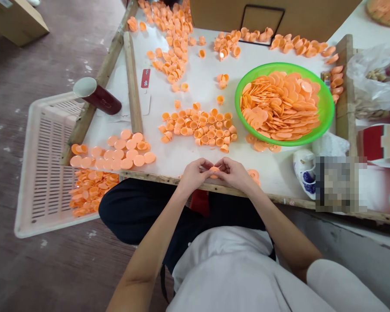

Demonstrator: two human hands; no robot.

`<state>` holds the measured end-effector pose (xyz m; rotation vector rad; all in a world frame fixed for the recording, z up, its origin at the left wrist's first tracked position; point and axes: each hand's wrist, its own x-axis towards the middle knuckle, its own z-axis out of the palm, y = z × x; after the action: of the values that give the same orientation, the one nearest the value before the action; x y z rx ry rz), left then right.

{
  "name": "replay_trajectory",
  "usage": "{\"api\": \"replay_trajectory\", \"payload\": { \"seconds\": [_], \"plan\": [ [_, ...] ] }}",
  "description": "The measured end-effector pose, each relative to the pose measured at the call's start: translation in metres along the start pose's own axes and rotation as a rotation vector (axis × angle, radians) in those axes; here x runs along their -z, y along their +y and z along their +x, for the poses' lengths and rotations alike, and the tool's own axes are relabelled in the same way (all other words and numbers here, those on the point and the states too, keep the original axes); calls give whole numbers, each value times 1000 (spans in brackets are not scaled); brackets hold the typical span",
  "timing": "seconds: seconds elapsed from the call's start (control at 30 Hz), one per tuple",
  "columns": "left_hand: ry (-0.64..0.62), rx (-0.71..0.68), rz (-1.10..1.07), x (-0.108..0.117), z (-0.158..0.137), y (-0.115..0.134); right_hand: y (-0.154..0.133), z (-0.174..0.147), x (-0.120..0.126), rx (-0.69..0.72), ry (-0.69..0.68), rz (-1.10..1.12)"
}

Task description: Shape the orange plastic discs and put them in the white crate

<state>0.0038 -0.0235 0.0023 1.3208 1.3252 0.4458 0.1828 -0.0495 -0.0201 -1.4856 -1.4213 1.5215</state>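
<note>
Pinches an orange piece (214,170) between the fingers of left hand (195,175) and right hand (233,173), off the near left side of the green bowl (327,113) (no nearer either hand).

A dark red mug (101,98) sits at the table's (276,173) left edge, near a wooden bar (134,82) and red card (145,78); a cardboard box (217,15) lines the far edge, a plastic bag (373,93) lies past the right.
</note>
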Motion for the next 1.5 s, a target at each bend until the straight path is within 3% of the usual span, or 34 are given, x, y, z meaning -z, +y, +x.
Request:
{"api": "replay_trajectory", "payload": {
  "seconds": [0.17, 0.93, 1.5],
  "plan": [
    [6, 29, -64, -3, 2, -3, -4, 3, -1, -55, -7, 61],
    [79, 106, -105, -8, 7, -4, 2, 10, -3, -52, 11, -54],
    [61, 89, 60, -9, 13, -14, -1, 7, -2, -51, 12, -104]
  ]
}}
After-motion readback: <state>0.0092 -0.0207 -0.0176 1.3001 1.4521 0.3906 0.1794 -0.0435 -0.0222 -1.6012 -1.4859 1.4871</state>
